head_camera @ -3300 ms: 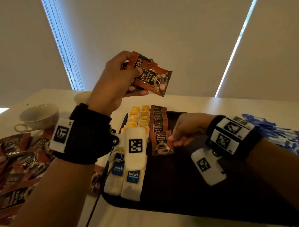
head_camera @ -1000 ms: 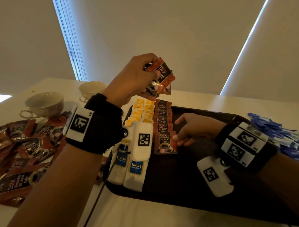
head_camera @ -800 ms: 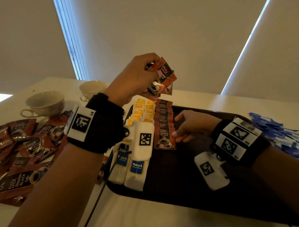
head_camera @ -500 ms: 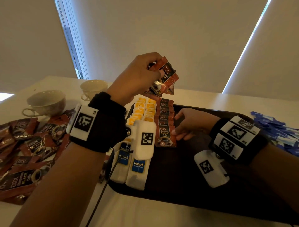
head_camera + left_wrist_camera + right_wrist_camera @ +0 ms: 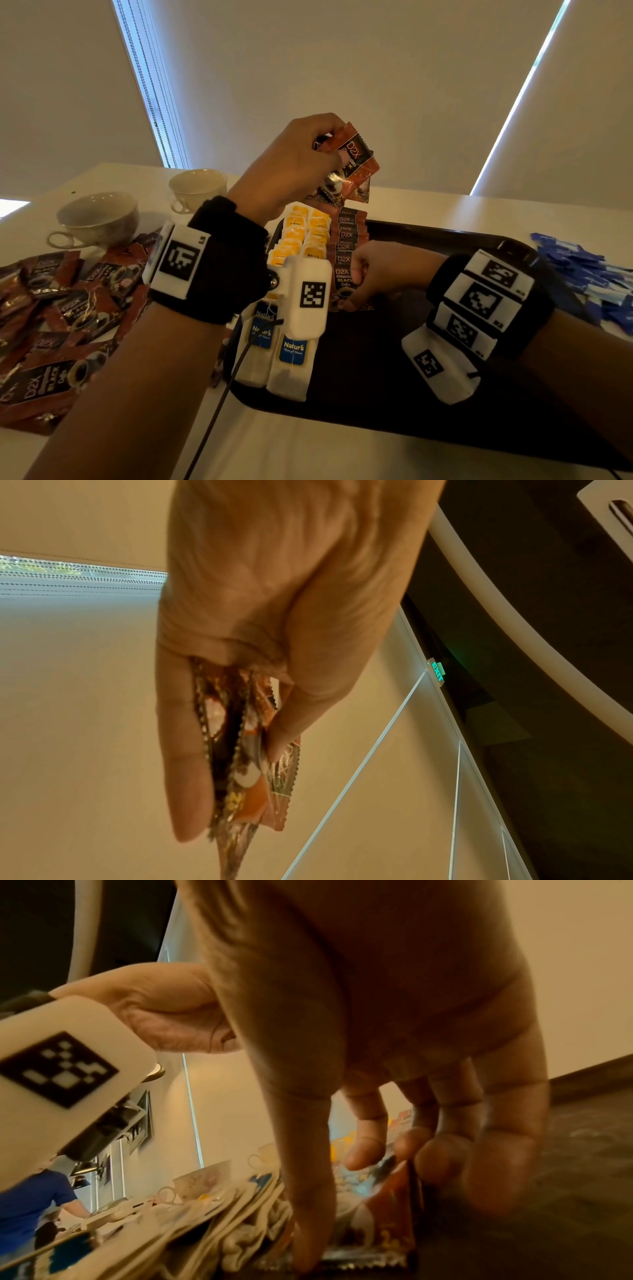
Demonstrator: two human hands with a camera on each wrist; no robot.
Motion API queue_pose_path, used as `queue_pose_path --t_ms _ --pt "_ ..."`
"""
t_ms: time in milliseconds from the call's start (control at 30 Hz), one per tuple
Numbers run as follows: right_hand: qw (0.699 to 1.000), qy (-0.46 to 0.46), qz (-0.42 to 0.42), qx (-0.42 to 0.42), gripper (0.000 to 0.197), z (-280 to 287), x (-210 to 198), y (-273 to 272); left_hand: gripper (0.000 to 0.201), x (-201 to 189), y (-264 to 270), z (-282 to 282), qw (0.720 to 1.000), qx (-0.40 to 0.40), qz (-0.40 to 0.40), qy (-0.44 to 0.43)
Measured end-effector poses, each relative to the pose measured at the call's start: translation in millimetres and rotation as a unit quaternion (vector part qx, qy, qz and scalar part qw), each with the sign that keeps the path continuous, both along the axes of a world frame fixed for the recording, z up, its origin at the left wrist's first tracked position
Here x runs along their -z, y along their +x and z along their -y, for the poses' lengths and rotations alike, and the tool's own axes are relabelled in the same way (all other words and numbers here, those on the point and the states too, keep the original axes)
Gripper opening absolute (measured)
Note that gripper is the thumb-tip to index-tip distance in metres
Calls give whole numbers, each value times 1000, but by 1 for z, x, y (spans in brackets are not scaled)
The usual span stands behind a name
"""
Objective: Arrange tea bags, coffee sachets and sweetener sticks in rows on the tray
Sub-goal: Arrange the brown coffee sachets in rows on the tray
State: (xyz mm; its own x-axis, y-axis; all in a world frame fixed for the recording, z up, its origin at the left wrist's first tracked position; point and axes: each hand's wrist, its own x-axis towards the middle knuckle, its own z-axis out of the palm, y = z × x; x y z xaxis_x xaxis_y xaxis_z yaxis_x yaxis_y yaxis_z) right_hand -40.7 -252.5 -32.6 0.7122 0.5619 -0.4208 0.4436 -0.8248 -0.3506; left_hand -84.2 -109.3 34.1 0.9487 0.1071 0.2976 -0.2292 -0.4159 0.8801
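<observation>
On the dark, oval plastic tray (image 5: 428, 404) two rows of white paper tea bags (image 5: 286, 363), some with blue tags and, farther back, yellow ones, already run along its left side from near edge to far edge. Just beside them a third row of reddish-brown foil coffee sachets (image 5: 346, 240) is laid overlapping, and it stops short of the near end of the tea rows, so I judge it to be only partly built. The right hand (image 5: 380, 270) is down on the tray at the nearest sachet of that row (image 5: 380, 1213), thumb and curled fingers pinching it at its edges, apparently squaring it up. The left hand (image 5: 291, 164) is raised above the far end of the tray, its fingers closed round a small fan of spare coffee sachets (image 5: 240, 750), a ready supply for the next places. Many more of the same sachets lie in a loose heap (image 5: 51, 308) on the white tabletop (image 5: 308, 455) left of the tray, near two pale ceramic teacups (image 5: 99, 216). A pile of blue paper sweetener sticks (image 5: 589, 281) sits off the tray's right edge, untouched, and the tray's right half is bare. By my estimate: tea done, coffee under way, sweetener not yet begun.
</observation>
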Motion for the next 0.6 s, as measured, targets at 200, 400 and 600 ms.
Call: queue_pose_path --t_ms 200,400,600 --pt "1000 5 -12 5 27 -3 3 6 15 0 -1 0 1000 -3 -3 2" --pt "998 57 -16 15 23 5 -9 3 14 -1 -1 -2 1000 2 -13 -7" --pt "914 366 46 171 19 16 -47 0 13 0 -1 -2 1000 6 -31 -2"
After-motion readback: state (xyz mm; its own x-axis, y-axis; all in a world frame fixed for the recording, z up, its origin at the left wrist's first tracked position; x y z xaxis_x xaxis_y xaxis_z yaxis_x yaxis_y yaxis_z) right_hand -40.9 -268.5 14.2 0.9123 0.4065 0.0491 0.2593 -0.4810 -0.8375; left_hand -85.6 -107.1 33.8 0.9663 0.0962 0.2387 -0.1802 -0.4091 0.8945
